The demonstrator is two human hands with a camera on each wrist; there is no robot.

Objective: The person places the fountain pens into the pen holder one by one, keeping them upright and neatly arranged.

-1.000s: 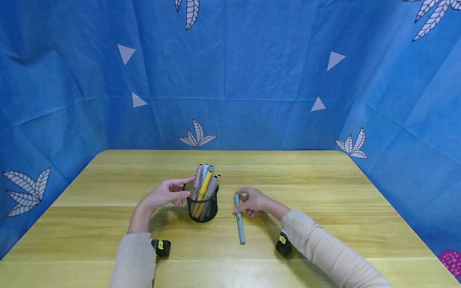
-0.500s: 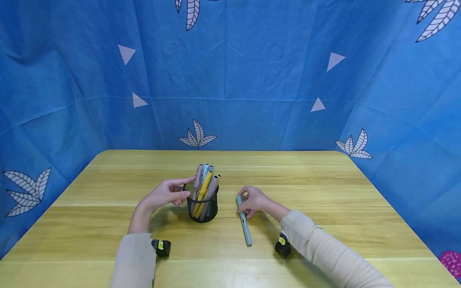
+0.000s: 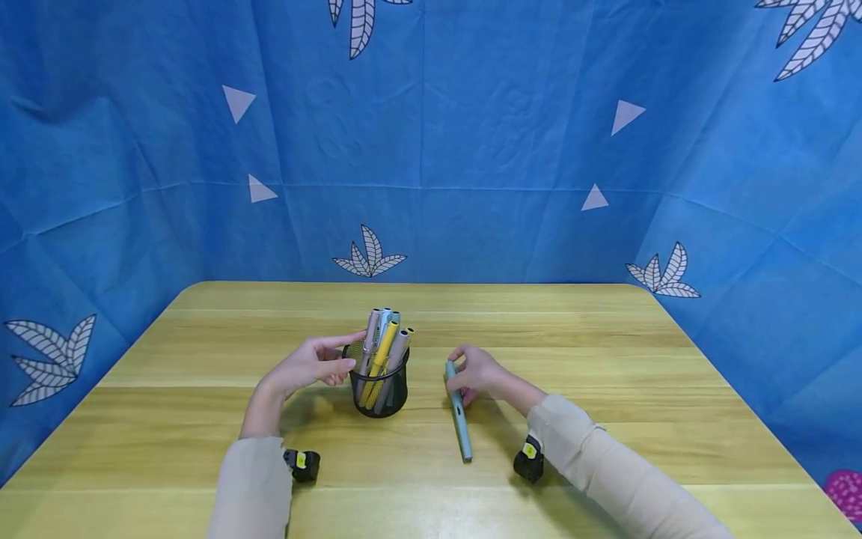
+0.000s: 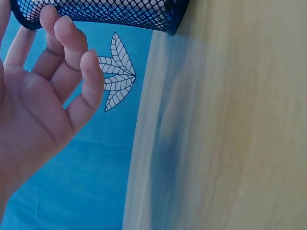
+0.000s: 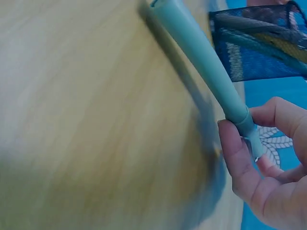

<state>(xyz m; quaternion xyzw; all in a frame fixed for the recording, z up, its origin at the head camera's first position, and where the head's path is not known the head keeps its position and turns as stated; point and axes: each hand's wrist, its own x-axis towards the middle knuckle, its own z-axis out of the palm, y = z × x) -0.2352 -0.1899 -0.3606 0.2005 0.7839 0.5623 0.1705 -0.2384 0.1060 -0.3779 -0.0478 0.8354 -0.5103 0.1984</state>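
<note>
A black mesh pen holder [image 3: 393,395] stands on the table with several pens in it, among them a yellow pen [image 3: 381,352]. At its left side my left hand [image 3: 306,365] grips the rim between thumb and forefinger. In the left wrist view the other fingers of the left hand [image 4: 53,91] curl just below the mesh wall [image 4: 120,13]. My right hand [image 3: 477,373] pinches a teal pen [image 3: 462,427] near its far end. Seen from the right wrist, the thumb and fingers of the right hand [image 5: 273,187] close round the pen [image 5: 201,57] at its clip end.
The wooden table [image 3: 592,329] reaches back to a blue cloth backdrop [image 3: 471,135] with leaf and triangle prints. A black wrist camera [image 3: 303,466] sits at the left sleeve, another camera [image 3: 528,460] at the right one.
The teal pen has shifted slightly right and tilted, its near end swinging right, with my right hand pinching it throughout. My left hand and the pen holder have stayed in place.
</note>
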